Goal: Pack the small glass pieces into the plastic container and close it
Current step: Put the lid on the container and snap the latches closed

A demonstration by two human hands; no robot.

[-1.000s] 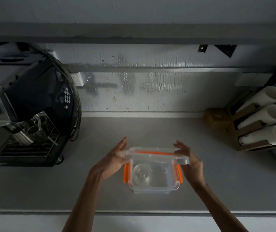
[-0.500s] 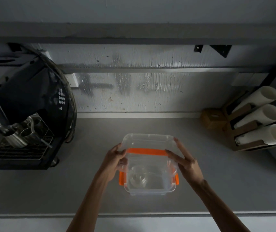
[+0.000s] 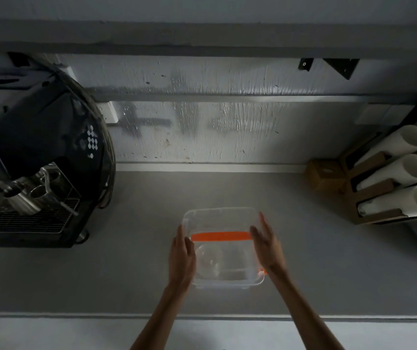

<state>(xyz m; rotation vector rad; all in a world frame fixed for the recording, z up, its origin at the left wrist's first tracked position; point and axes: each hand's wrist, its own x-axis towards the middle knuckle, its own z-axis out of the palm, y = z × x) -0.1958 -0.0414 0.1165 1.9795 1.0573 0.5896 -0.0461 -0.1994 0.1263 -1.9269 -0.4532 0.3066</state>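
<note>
A clear plastic container (image 3: 253, 281) with orange clips stands on the grey counter, near its front edge. Faint round glass pieces (image 3: 210, 260) show through it, blurred. The clear lid (image 3: 220, 218) sits tilted over the container, its far part reaching past the back wall, with an orange clip strip (image 3: 220, 236) across it. My left hand (image 3: 182, 256) grips the lid's left edge, fingers stretched along it. My right hand (image 3: 267, 245) grips the lid's right edge. An orange side clip (image 3: 263, 272) peeks out below my right wrist.
A black coffee machine (image 3: 38, 157) with a metal drip grate fills the left of the counter. At the right stands a cardboard holder with white paper-cup stacks (image 3: 399, 173) and a small brown box (image 3: 325, 176). The wall runs behind.
The lid has swung from held up edge-on to lying lower over the container. Both hands slid back along its sides toward me, now covering the side clips.
</note>
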